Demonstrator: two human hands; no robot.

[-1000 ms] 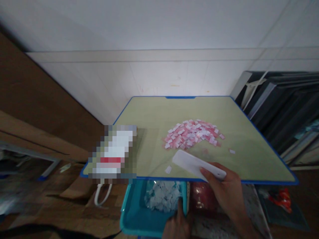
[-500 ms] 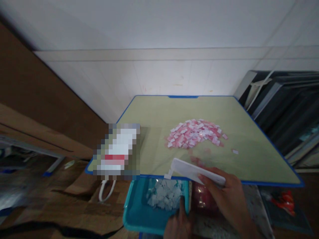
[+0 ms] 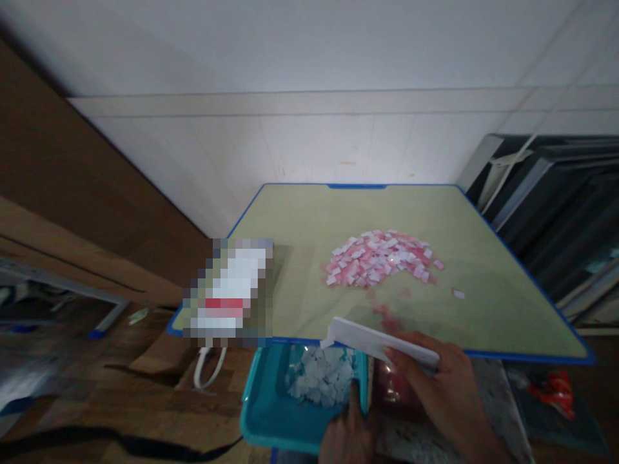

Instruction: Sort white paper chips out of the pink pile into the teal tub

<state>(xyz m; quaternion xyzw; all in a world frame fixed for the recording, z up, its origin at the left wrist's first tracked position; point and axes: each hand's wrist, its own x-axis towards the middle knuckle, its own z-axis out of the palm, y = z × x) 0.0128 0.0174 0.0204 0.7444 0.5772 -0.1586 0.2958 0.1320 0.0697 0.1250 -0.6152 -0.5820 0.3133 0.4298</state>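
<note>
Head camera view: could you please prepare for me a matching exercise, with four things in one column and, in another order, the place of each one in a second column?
Things:
1. Flat, long white strip
2. Teal plastic basin
3. Small pink and white pieces
4. Bare left hand

Places:
A. piled on the pale green, blue-edged tabletop
B. with one finger at the basin's right side
C. held in the bare right hand
D. below the tabletop's near edge

Pairs: 1-C, 2-D, 3-A, 4-B
</note>
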